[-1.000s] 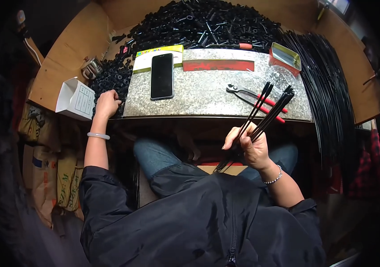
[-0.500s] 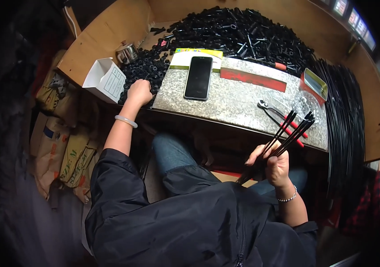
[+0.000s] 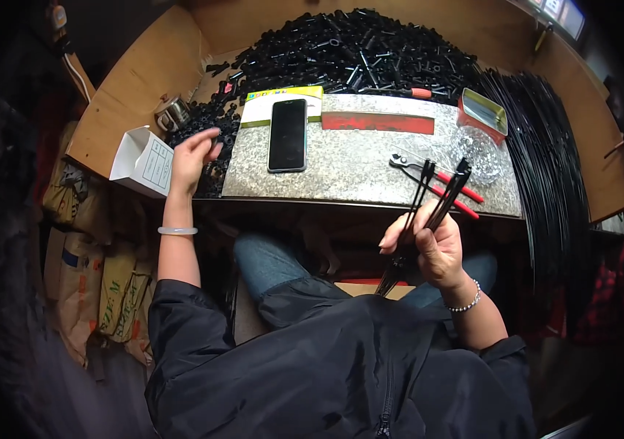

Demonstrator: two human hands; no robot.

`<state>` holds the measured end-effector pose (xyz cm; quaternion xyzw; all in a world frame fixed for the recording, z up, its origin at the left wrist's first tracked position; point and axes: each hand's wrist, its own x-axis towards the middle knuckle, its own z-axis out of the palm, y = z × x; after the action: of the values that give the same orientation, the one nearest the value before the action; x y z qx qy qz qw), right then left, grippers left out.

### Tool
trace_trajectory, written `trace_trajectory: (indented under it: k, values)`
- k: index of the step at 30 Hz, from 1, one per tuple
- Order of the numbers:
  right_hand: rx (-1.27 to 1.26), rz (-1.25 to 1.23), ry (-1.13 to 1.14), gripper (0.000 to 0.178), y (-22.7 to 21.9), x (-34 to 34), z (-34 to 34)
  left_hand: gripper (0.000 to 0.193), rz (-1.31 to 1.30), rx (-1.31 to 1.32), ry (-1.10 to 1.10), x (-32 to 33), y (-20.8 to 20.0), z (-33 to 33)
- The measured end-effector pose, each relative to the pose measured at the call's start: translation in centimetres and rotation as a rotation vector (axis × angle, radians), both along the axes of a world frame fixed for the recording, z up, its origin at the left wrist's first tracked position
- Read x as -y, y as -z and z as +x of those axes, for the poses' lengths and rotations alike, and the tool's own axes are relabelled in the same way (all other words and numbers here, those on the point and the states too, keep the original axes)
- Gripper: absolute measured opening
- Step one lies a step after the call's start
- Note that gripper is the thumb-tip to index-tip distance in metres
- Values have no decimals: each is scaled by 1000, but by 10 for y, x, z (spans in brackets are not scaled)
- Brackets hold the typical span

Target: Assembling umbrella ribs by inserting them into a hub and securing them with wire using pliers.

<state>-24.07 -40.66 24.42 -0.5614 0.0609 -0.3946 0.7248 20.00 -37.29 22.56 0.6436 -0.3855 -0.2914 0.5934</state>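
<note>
My right hand grips a small bundle of long black rods in front of the stone slab, with their tips angled up over the slab's front edge. My left hand reaches into a heap of small black plastic parts at the slab's left end, fingers curled around some of them. A black phone lies face up on the slab between my hands. Red-handled pliers rest just behind the rods.
A large pile of black parts fills the back of the wooden bench. Long black rods lie stacked at the right. There is a white cardboard box at the left, a red-rimmed tin, a red strip, and sacks on the floor.
My left hand has lifted slightly out of the heap of small parts. My right hand keeps hold of the rods near the slab's front edge; the view has shifted.
</note>
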Motion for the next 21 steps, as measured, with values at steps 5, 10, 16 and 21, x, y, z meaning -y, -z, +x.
trace_trajectory:
  k: [5, 10, 16, 21]
  values:
    - [-62, -12, 17, 26, -2, -5, 12, 31, -416, -484, 554, 21, -102, -150]
    - [-11, -7, -11, 18, -1, -9, 14, 34, -489, -581, 880, 35, -130, -223]
    - [-62, 22, 88, 23, -5, -11, 12, 27, -421, -595, 871, 28, -130, -252]
    - [-9, 64, 69, 17, -4, -10, 11, 25, -456, -568, 873, 25, -121, -260]
